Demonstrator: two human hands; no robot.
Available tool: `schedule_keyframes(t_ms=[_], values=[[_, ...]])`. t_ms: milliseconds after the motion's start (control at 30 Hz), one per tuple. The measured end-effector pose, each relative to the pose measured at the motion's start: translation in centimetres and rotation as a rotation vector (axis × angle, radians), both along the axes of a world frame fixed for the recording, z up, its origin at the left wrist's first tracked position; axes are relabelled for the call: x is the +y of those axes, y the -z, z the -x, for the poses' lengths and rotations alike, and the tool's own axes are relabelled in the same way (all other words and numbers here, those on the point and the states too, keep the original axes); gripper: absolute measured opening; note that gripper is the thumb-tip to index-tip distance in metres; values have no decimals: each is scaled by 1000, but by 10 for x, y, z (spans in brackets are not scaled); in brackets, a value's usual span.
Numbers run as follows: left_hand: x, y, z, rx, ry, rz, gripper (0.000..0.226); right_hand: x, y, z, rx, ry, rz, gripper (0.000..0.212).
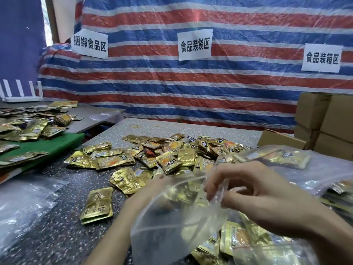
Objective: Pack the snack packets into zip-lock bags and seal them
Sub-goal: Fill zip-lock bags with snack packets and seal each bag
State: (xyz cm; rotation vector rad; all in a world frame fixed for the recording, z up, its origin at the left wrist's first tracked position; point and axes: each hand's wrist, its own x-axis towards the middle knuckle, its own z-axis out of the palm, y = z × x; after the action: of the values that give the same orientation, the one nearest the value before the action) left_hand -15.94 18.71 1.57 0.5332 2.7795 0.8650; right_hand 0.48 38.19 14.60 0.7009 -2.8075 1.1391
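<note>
Head view, right hand pinching zip-lock bag

L hand + R hand bare; both forearms bare to frame edge, slim fingers

Clear zip-lock bag front centre, mouth open & lifted, rim pinched by right hand; gold foil shows thru the plastic. Loose gold foil snack packets heaped just behind it, overlapping at all angles. Small stack sits apart at left. Filled bags lie flat at right w/ packets inside.
</note>
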Motion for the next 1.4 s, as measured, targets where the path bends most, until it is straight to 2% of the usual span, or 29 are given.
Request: schedule_keyframes(t_ms=[100, 267, 400, 533, 633, 700, 800, 900, 933, 1033, 1133, 1200, 1333, 1400], values=[[8, 14, 8, 205, -97, 312, 73, -1, -3, -3, -79, -21, -76, 14], [38, 25, 12, 457, 32, 381, 66, -2, -4, -7, -80, 7, -144, 13], [39, 34, 13, 400, 110, 228, 73, -1, -8, -9, -91, 3, -136, 18], [28, 30, 10, 507, 168, 185, 60, 2, -7, -8, -89, 25, -109, 18], [23, 26, 8, 494, 196, 133, 56, 4, -6, -7, -80, 28, -92, 17], [22, 21, 3, 483, 222, 184, 56, 4, -6, -7, -66, 25, -64, 14], [28, 18, -6, 419, 222, 163, 73, 4, -7, -8, -38, 25, -42, 19], [30, 14, -1, 465, 149, 186, 43, 6, -7, -8, -35, 17, -41, 28], [29, 12, 2, 480, 136, 196, 40, 7, -7, -8, -39, 18, -39, 31], [32, 9, 5, 453, 191, 121, 45, 9, -6, -6, -34, 19, -30, 32], [37, 16, -2, 412, 241, 62, 55, 8, -6, -5, -36, 15, -27, 21], [40, 24, -3, 477, 212, 131, 47, 6, -6, -6, -47, 10, -38, 17], [42, 17, -13, 552, 179, 16, 20, 6, -5, -5, -28, 42, -50, 20], [38, 10, -13, 556, 173, 25, 18, 7, -4, -4, -23, 52, -35, 21]])
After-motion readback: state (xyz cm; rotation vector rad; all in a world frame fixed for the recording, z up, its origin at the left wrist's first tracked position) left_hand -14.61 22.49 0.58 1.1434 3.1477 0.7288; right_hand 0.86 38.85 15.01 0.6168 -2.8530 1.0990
